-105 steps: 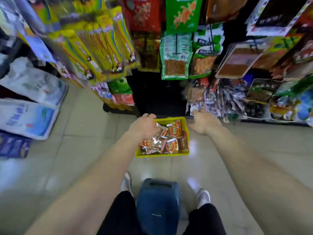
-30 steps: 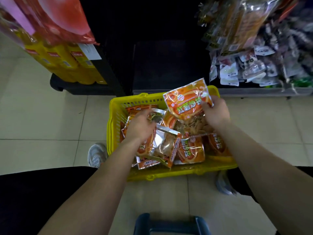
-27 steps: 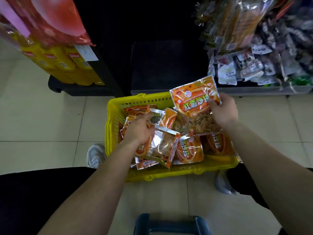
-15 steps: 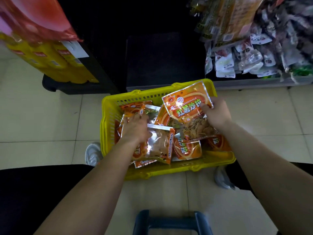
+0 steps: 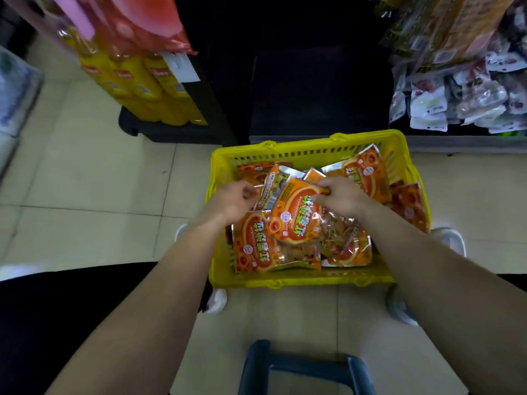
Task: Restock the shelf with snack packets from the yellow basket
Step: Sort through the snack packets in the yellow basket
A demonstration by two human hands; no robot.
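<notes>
Yellow basket (image 5: 308, 156) sits on the floor tiles, heaped with orange snack packets (image 5: 362, 178). Over its middle the right hand (image 5: 340, 196) pinches the top corner of one orange packet (image 5: 296, 216), tilted above the heap. Left hand (image 5: 232, 201) is at the basket's left side, fingers curled beside a silver-backed packet (image 5: 272, 189); whether it grips anything is hidden. Beyond the basket, the dark shelf (image 5: 313, 89) is hard to make out.

Your 2 bare forearms reach forward and down. Your right hand (image 5: 339, 196) pinches a packet (image 5: 296, 215); your left hand (image 5: 232, 202) curls, its grip unclear.
</notes>
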